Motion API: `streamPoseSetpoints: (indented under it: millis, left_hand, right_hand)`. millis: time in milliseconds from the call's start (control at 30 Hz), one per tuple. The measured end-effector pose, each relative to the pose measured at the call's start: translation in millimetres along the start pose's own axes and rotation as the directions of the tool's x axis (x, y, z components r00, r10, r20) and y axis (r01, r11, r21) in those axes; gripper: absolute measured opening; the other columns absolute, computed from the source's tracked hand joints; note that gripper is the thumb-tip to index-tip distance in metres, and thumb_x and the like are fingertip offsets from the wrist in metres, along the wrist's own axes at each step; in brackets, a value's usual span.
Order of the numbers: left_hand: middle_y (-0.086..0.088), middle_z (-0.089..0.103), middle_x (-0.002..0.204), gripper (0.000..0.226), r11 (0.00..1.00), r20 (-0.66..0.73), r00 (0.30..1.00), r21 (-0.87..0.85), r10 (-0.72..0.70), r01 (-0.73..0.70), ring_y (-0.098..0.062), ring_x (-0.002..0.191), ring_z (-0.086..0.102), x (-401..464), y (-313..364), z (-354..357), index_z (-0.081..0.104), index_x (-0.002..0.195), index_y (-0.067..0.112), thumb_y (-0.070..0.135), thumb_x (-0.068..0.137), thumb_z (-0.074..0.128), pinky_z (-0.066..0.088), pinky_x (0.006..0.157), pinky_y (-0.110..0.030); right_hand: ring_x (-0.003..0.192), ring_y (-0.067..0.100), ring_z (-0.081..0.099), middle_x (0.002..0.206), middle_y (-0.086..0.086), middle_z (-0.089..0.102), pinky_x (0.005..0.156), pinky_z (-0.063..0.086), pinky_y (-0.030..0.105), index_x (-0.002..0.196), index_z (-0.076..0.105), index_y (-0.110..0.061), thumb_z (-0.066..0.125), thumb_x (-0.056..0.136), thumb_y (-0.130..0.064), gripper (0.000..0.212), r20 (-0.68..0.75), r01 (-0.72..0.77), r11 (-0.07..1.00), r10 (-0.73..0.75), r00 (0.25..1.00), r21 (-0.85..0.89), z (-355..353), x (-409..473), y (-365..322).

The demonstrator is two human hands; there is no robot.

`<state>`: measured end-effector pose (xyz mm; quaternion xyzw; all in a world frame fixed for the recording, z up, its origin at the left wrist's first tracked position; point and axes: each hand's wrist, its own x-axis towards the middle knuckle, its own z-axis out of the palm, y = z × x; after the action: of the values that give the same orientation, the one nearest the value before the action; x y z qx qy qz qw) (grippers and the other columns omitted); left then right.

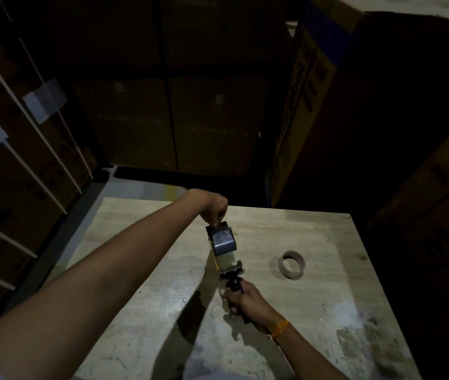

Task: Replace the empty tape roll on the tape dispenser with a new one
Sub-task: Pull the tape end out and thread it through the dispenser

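A hand-held tape dispenser (pixel 231 267) is held over the pale wooden table (pixel 135 297), with a roll of clear tape (pixel 222 239) on its spindle. My right hand (pixel 241 297) is closed around the black handle at the near end. My left hand (pixel 213 208) reaches across from the left and pinches the far top edge of the roll; what its fingertips hold is too small to tell apart from the roll. An empty cardboard tape core (pixel 291 264) lies flat on the table to the right of the dispenser, apart from both hands.
Dark stacked cardboard boxes (pixel 168 119) stand behind the table. More strapped boxes with white labels (pixel 12 149) line the left, and a tall printed carton (pixel 314 91) rises at the right. The scene is dim. The table's far edge lies just past my left hand.
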<state>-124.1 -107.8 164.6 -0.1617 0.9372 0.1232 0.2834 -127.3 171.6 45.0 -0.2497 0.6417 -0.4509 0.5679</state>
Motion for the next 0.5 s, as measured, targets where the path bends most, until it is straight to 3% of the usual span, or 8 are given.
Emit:
streamPoseSetpoints:
  millis: [67, 133, 200, 300, 433, 500]
  left_hand:
    - [-0.010, 0.068, 0.102, 0.007, 0.999, 0.063, 0.998, -0.053, -0.009, 0.012, -0.020, 0.089, 0.061, 2, -1, -4, 0.071, 0.100, 0.007, 0.008, 0.093, 0.073, 0.046, 0.062, -0.022]
    - [-0.015, 0.068, 0.103, 0.009, 0.992, 0.101, 0.995, -0.127, -0.001, 0.014, -0.020, 0.088, 0.062, 4, -1, -7, 0.071, 0.102, 0.005, 0.004, 0.093, 0.072, 0.050, 0.062, -0.023]
    - [-0.016, 0.071, 0.099, 0.011, 0.985, 0.098, 0.995, -0.174, 0.017, 0.000, -0.021, 0.085, 0.066, 4, 1, -12, 0.073, 0.103, -0.001, -0.001, 0.092, 0.071, 0.054, 0.062, -0.024]
    - [-0.007, 0.070, 0.082, 0.011, 0.977, 0.077, 0.995, -0.208, 0.065, -0.048, -0.020, 0.078, 0.067, 3, 5, -20, 0.073, 0.082, 0.005, -0.004, 0.089, 0.072, 0.056, 0.062, -0.026]
    - [-0.004, 0.070, 0.083, 0.017, 0.969, 0.072, 0.993, -0.234, 0.099, -0.079, -0.020, 0.081, 0.069, 3, 11, -29, 0.072, 0.079, 0.011, -0.003, 0.088, 0.072, 0.058, 0.063, -0.024]
    - [-0.005, 0.071, 0.086, 0.018, 0.972, 0.061, 0.993, -0.221, 0.099, -0.083, -0.020, 0.083, 0.070, 4, 13, -30, 0.072, 0.079, 0.013, -0.003, 0.088, 0.072, 0.058, 0.063, -0.024]
  right_hand:
    - [0.066, 0.012, 0.057, 0.079, -0.001, 0.058, 0.064, 0.053, 0.029, 0.117, 0.061, -0.008, 0.071, 0.096, -0.024, 0.028, -0.019, 0.041, 0.999, -0.041, 0.999, -0.010, 1, -2, 1]
    - [0.068, 0.015, 0.055, 0.085, 0.005, 0.056, 0.063, 0.052, 0.028, 0.122, 0.061, -0.009, 0.069, 0.097, -0.025, 0.031, -0.037, 0.081, 0.997, -0.081, 0.996, -0.001, 0, -4, 3]
    - [0.061, 0.015, 0.052, 0.078, 0.007, 0.055, 0.057, 0.051, 0.027, 0.115, 0.061, -0.009, 0.069, 0.097, -0.029, 0.027, -0.057, 0.104, 0.995, -0.103, 0.993, 0.006, -1, -6, 3]
    - [0.051, 0.013, 0.052, 0.063, 0.002, 0.056, 0.051, 0.049, 0.025, 0.100, 0.060, -0.013, 0.070, 0.095, -0.032, 0.022, -0.084, 0.110, 0.993, -0.113, 0.990, -0.037, -4, -9, 1]
    - [0.062, 0.019, 0.060, 0.073, 0.004, 0.065, 0.058, 0.053, 0.031, 0.094, 0.069, -0.013, 0.081, 0.087, -0.037, 0.028, -0.094, 0.038, 0.998, -0.041, 0.995, -0.041, -11, -5, -2]
    - [0.059, 0.019, 0.058, 0.073, 0.006, 0.066, 0.054, 0.051, 0.031, 0.095, 0.072, -0.010, 0.083, 0.084, -0.038, 0.032, -0.129, 0.009, 0.999, -0.015, 0.992, -0.047, -12, -2, -4]
